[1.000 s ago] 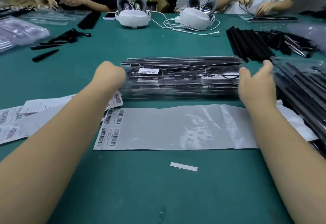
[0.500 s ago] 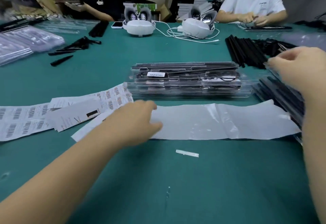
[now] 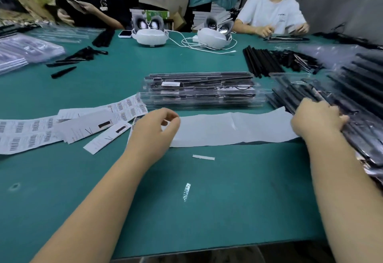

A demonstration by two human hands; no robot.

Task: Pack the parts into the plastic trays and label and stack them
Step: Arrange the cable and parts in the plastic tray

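A stack of clear plastic trays (image 3: 203,94) filled with black parts lies mid-table, a small barcode label (image 3: 173,84) on its top tray. In front of it a flat plastic bag (image 3: 228,130) is spread out. My left hand (image 3: 154,128) hovers over the bag's left end, fingers loosely curled and holding nothing. My right hand (image 3: 317,119) grips the near edge of a tray in the pile of trays (image 3: 352,105) at the right. Barcode label sheets (image 3: 31,132) lie at the left. Loose black rods (image 3: 263,61) are heaped behind the right pile.
Two white headsets (image 3: 150,36) (image 3: 213,37) with cables and a phone (image 3: 125,33) sit at the far side, where two people work. Bagged packs (image 3: 24,51) lie far left, loose black parts (image 3: 83,54) nearby. A small white strip (image 3: 203,157) lies near me.
Both hands left the ends of the middle stack. My left hand dropped back over the bag. My right hand swung right and took hold of a tray in the right pile.
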